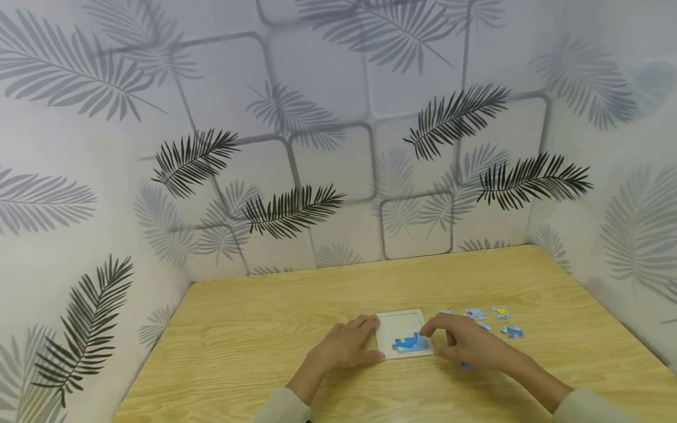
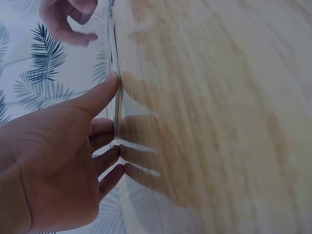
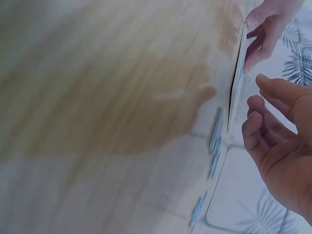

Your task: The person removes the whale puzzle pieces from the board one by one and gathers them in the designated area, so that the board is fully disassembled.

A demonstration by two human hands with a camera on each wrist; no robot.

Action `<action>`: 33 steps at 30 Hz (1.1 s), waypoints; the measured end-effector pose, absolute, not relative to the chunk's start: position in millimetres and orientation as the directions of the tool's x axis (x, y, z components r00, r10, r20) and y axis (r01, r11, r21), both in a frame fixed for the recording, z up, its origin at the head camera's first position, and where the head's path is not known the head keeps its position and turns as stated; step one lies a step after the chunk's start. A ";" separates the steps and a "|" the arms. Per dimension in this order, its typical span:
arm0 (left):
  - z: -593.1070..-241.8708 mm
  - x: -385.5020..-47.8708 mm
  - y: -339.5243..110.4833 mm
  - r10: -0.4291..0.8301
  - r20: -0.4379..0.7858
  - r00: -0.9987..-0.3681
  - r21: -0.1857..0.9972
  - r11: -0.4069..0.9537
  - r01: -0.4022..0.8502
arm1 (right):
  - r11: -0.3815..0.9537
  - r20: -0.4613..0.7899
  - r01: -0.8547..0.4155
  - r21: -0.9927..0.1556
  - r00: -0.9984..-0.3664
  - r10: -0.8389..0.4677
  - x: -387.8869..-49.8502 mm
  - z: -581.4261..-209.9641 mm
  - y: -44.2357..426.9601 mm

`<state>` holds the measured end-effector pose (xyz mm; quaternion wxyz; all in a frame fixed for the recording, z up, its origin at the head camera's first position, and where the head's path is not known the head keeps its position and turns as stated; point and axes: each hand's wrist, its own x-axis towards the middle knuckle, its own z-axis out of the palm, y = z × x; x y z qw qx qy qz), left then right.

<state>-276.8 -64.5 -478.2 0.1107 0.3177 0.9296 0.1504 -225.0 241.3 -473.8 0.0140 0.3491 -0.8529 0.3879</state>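
Note:
A pale, shallow puzzle tray (image 1: 388, 356) lies on the wooden table, with blue jigsaw pieces (image 1: 406, 343) along its lower part. My left hand (image 1: 346, 345) rests at the tray's left side, fingertips and thumb touching its edge; the left wrist view shows that hand (image 2: 58, 156) with its fingers extended against the rim. Over the tray's right side hovers my right hand (image 1: 471, 341), index finger above the blue pieces. In the right wrist view, the right hand (image 3: 285, 141) has loosely bent fingers, apart from the tray, with nothing visible between them.
Several loose jigsaw pieces (image 1: 512, 331) lie right of the tray, some partly hidden behind the right hand. One piece with a yellow shape (image 1: 501, 312) is farther back. A leaf-patterned wall (image 1: 338, 170) stands along the back of the table (image 1: 254, 329).

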 end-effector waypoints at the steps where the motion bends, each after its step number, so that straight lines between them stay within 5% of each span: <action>1: -476.1 -275.5 -64.5 0.626 -0.110 -0.772 0.344 0.753 0.561 | 0.454 0.278 -0.590 -0.667 -0.763 -0.584 -227.5 -473.9 235.4; 33: -484.6 -282.3 -62.6 0.630 -0.118 -0.767 0.297 0.760 0.578 | 0.615 0.081 -0.561 -0.554 -0.772 -0.631 -244.8 -466.1 183.6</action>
